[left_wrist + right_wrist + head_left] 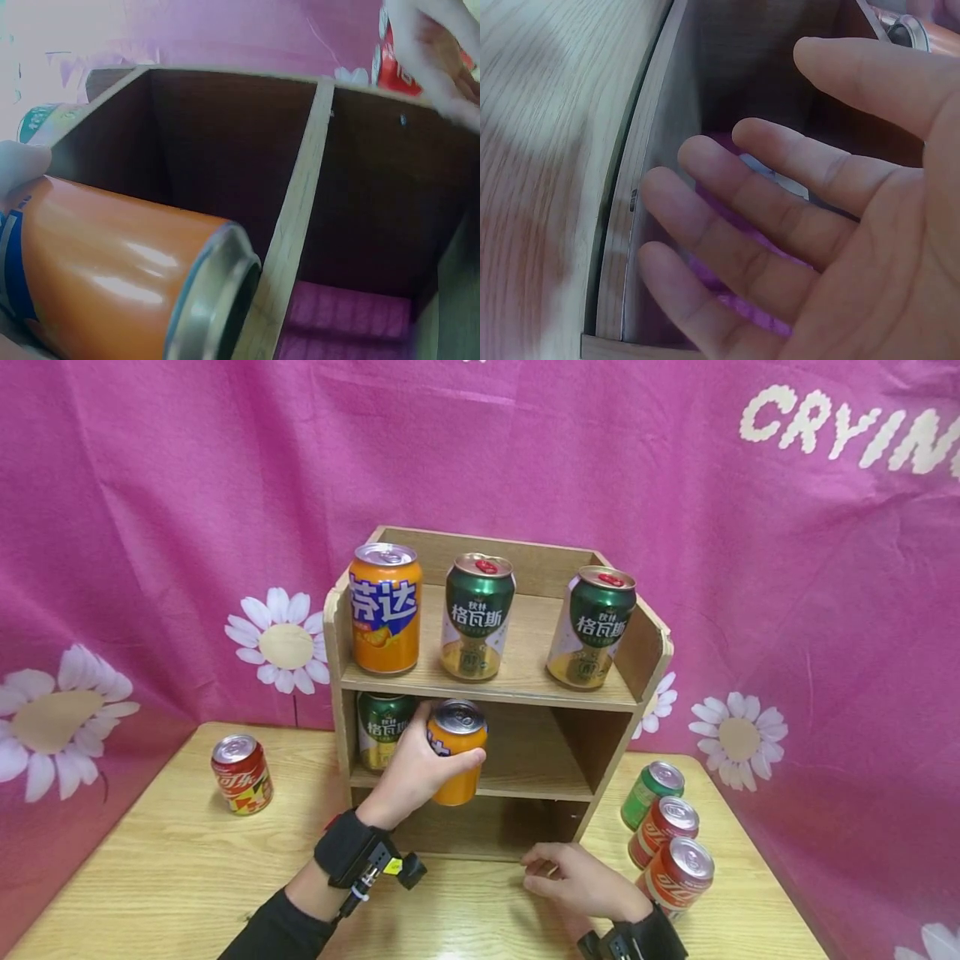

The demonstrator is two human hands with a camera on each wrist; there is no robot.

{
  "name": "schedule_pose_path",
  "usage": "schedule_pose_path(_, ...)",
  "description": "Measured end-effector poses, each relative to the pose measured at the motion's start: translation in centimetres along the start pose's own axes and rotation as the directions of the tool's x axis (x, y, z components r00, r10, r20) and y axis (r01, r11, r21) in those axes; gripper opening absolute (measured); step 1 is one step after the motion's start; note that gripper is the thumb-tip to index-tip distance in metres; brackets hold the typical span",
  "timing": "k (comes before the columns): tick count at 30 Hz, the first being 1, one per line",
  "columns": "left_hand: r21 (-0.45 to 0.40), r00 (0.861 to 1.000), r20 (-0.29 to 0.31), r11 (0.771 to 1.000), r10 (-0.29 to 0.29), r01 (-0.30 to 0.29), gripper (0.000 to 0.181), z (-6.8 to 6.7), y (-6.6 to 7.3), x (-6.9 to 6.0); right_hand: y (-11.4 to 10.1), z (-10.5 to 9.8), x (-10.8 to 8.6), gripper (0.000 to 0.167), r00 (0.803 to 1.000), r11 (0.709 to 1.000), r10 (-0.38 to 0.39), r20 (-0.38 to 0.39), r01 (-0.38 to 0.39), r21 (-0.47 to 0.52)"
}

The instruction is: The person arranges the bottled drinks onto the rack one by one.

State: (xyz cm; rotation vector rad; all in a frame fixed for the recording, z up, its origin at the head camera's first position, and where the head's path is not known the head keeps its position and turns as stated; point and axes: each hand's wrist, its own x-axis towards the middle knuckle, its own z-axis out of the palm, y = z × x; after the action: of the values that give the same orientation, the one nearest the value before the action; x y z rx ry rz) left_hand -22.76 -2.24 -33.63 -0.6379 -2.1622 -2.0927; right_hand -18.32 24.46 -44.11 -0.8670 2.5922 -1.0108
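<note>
An orange can (pixel 459 760) is gripped in the left hand (pixel 420 770), thumb on its near side, at the front of the wooden shelf's middle level. In the left wrist view the can (pixel 112 262) lies across the lower left, its metal end near the edge of a shelf board (pixel 296 217). A green can (pixel 381 727) stands on the middle level, partly hidden behind the left hand. The right hand (pixel 581 881) is near the shelf's lower right front corner, holding nothing; the right wrist view shows its fingers (pixel 742 202) loosely spread before the bottom compartment.
On the top level stand an orange can (pixel 386 618) and two green-and-gold cans (pixel 477 622) (pixel 592 631). A red can (pixel 242 775) is on the table left of the shelf. A green can (pixel 647 797) and two red cans (pixel 660 831) (pixel 677 878) stand to the right.
</note>
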Motion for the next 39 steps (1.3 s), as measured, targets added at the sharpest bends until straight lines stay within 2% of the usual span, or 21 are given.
schedule_pose_path(5, -0.022, 1.000, -0.006, 1.000, 0.007, -0.007, 0.080, 0.0, 0.0, 0.4, 0.1, 0.0, 0.0, 0.026, 1.000, 1.000, 0.015, -0.002, -0.015, 0.000)
schedule_pose_path(18, -0.018, 0.999, 0.032, 1.000, 0.015, -0.015, 0.077, -0.2, 0.0, 1.1, 0.0, 0.0, 0.0, 0.024, 1.000, 1.000, 0.019, 0.001, -0.019, 0.007)
schedule_pose_path(27, -0.028, 1.000, -0.012, 0.999, 0.016, -0.016, 0.083, 0.2, -0.2, 1.5, 0.1, 0.0, 0.0, 0.025, 1.000, 1.000, 0.008, -0.006, -0.008, 0.003)
schedule_pose_path(32, -0.002, 1.000, -0.016, 1.000, 0.001, -0.002, 0.081, 0.4, -0.2, 1.9, -0.1, -0.2, 0.0, 0.025, 1.000, 1.000, 0.000, -0.008, 0.000, 0.015)
schedule_pose_path(39, -0.033, 1.000, 0.004, 0.999, 0.006, -0.006, 0.075, 0.5, -0.2, 2.2, 0.0, -0.2, 0.0, 0.025, 1.000, 1.000, -0.006, -0.008, 0.006, 0.013)
